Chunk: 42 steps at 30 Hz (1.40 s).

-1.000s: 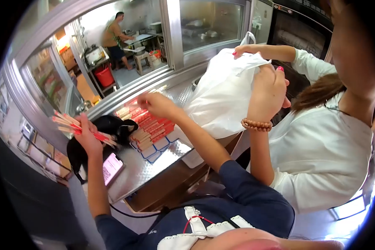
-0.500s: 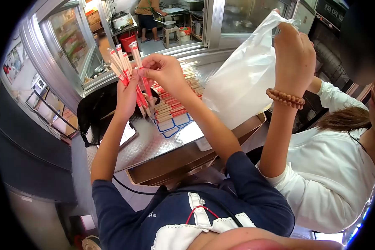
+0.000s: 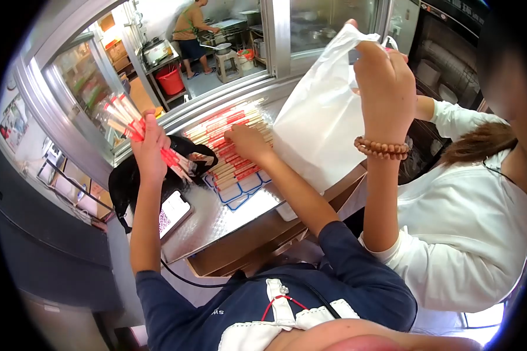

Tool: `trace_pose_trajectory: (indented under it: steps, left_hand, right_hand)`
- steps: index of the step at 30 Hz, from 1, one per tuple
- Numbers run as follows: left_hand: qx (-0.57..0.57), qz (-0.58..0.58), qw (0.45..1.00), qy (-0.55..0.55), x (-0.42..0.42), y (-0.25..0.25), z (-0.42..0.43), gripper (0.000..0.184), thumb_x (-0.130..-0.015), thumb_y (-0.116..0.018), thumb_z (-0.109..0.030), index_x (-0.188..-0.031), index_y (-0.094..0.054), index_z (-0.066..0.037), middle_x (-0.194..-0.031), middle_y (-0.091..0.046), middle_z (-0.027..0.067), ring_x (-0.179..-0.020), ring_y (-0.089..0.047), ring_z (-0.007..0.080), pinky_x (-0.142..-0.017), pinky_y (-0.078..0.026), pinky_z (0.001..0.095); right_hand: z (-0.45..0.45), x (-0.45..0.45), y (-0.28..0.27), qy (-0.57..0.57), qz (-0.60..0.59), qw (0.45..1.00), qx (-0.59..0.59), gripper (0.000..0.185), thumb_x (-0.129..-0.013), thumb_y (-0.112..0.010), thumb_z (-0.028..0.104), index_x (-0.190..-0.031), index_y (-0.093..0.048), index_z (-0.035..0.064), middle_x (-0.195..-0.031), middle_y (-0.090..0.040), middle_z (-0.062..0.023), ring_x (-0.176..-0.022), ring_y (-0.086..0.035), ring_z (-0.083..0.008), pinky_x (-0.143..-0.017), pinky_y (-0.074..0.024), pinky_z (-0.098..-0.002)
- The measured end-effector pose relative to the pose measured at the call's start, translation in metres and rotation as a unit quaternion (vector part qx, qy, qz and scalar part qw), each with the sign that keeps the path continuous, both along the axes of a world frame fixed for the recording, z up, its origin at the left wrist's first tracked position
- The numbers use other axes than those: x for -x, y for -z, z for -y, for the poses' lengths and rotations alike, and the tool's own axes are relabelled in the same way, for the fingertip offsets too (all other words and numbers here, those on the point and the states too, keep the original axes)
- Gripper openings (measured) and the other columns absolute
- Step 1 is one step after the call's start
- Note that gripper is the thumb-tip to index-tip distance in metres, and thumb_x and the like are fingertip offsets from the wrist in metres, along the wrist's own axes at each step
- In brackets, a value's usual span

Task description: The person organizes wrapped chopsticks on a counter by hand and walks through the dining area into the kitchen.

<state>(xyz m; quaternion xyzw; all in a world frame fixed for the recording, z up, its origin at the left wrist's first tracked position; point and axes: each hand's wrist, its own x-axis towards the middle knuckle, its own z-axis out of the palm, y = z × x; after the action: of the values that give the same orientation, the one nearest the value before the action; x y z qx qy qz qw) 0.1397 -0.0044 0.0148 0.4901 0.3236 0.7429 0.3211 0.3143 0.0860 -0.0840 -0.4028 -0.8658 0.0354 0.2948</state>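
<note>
My left hand (image 3: pixel 151 152) is closed around a bundle of wrapped chopsticks (image 3: pixel 123 116) with red and clear wrappers, held upright and tilted left above a black bag (image 3: pixel 126 184). Many more wrapped chopsticks (image 3: pixel 234 167) lie side by side on the metal counter (image 3: pixel 216 225), over a blue-edged item (image 3: pixel 238 196). Over that pile reaches my right hand (image 3: pixel 249 143), its fingertips down at the chopsticks; whether it pinches one is too small to tell. A phone (image 3: pixel 174 213) showing a code lies beside the bag.
At the right, a co-worker in white (image 3: pixel 462 228) holds up a white plastic bag (image 3: pixel 328 117) with both hands, close to my right forearm. Behind the counter is a window frame (image 3: pixel 280 47); past it another person (image 3: pixel 188 35) stands near a red bucket (image 3: pixel 170 80).
My right hand has left the bundle and moved down to the chopsticks on the counter. My left hand with the bundle has shifted left.
</note>
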Motion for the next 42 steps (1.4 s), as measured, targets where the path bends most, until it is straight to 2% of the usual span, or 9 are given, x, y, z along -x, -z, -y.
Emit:
trace_pose_trajectory:
  steps: [7,16,22,26,27,30,35,38,42]
  left_hand:
    - [0.016,0.057,0.998,0.016,-0.001,0.000,0.009,0.016,-0.082,-0.051,-0.014,-0.097,-0.048,-0.007,-0.053,-0.030,-0.0055,-0.042,-0.028,0.0033,-0.040,-0.026,0.0187]
    - [0.006,0.049,0.998,0.035,0.015,0.010,0.031,0.014,-0.082,-0.048,-0.011,-0.096,-0.049,-0.007,-0.053,-0.031,-0.0043,-0.042,-0.029,0.0042,-0.040,-0.027,0.0190]
    - [0.013,0.055,0.998,0.033,0.021,0.016,0.025,0.017,-0.083,-0.047,-0.011,-0.099,-0.048,-0.007,-0.054,-0.031,-0.0035,-0.045,-0.031,0.0050,-0.042,-0.028,0.0190]
    - [0.019,0.067,0.995,0.074,0.008,0.019,0.023,0.017,-0.084,-0.045,-0.011,-0.100,-0.048,-0.007,-0.056,-0.033,-0.0028,-0.048,-0.033,0.0053,-0.044,-0.029,0.0194]
    - [0.014,0.062,0.995,0.080,0.007,0.020,0.022,0.017,-0.084,-0.045,-0.012,-0.100,-0.048,-0.007,-0.056,-0.033,-0.0027,-0.048,-0.033,0.0055,-0.044,-0.029,0.0195]
    - [0.022,0.047,0.994,0.092,0.009,0.024,0.021,0.017,-0.084,-0.045,-0.012,-0.101,-0.048,-0.007,-0.057,-0.033,-0.0025,-0.048,-0.033,0.0058,-0.044,-0.029,0.0199]
    - [0.026,0.043,0.996,0.072,0.015,0.023,0.018,0.015,-0.084,-0.045,-0.012,-0.098,-0.048,-0.007,-0.056,-0.033,-0.0030,-0.047,-0.033,0.0054,-0.044,-0.029,0.0194]
    - [0.025,0.046,0.996,0.072,0.015,0.024,0.019,0.014,-0.084,-0.045,-0.012,-0.097,-0.048,-0.007,-0.056,-0.033,-0.0028,-0.047,-0.033,0.0055,-0.043,-0.029,0.0195]
    - [0.011,0.028,0.996,0.084,0.013,0.022,0.019,0.013,-0.084,-0.045,-0.012,-0.096,-0.048,-0.007,-0.056,-0.033,-0.0024,-0.047,-0.033,0.0060,-0.043,-0.030,0.0198]
  right_hand:
    - [0.013,-0.002,-0.002,0.024,0.040,0.997,-0.054,0.015,-0.072,-0.045,0.006,-0.082,-0.056,0.0068,-0.082,-0.054,-0.0116,-0.081,-0.054,-0.0281,-0.069,-0.0426,-0.0389]
    - [0.023,-0.002,-0.003,0.023,0.056,0.994,-0.096,0.018,-0.071,-0.045,0.004,-0.087,-0.054,0.0053,-0.083,-0.055,-0.0125,-0.084,-0.053,-0.0270,-0.071,-0.0429,-0.0374]
    - [0.031,-0.021,-0.048,-0.009,-0.087,0.996,0.004,0.015,-0.071,-0.044,-0.001,-0.085,-0.049,0.0026,-0.084,-0.054,-0.0153,-0.082,-0.051,-0.0323,-0.068,-0.0407,-0.0378]
    - [0.046,-0.028,-0.073,-0.013,-0.174,0.984,0.036,0.007,-0.075,-0.046,0.001,-0.081,-0.046,0.0001,-0.083,-0.054,-0.0184,-0.078,-0.051,-0.0347,-0.066,-0.0389,-0.0386]
    - [0.042,-0.031,-0.075,-0.047,-0.178,0.979,0.090,0.014,-0.075,-0.052,0.009,-0.087,-0.048,0.0017,-0.090,-0.054,-0.0173,-0.083,-0.051,-0.0326,-0.071,-0.0398,-0.0371]
    - [0.026,-0.032,-0.039,-0.140,-0.056,0.986,0.067,0.028,-0.071,-0.059,0.016,-0.096,-0.050,0.0050,-0.101,-0.052,-0.0150,-0.092,-0.049,-0.0305,-0.079,-0.0386,-0.0364]
    - [0.030,-0.035,-0.017,-0.044,0.122,0.979,0.156,0.033,-0.068,-0.062,0.018,-0.099,-0.053,0.0102,-0.096,-0.052,-0.0113,-0.098,-0.046,-0.0261,-0.081,-0.0390,-0.0346]
    - [0.023,-0.041,-0.023,-0.061,0.125,0.984,0.109,0.026,-0.066,-0.062,0.016,-0.090,-0.056,0.0074,-0.084,-0.057,-0.0147,-0.081,-0.055,-0.0290,-0.072,-0.0439,-0.0351]
    - [0.023,-0.046,-0.033,-0.076,0.008,0.996,0.039,0.014,-0.069,-0.059,0.013,-0.081,-0.058,0.0057,-0.079,-0.057,-0.0132,-0.075,-0.055,-0.0294,-0.068,-0.0439,-0.0352]
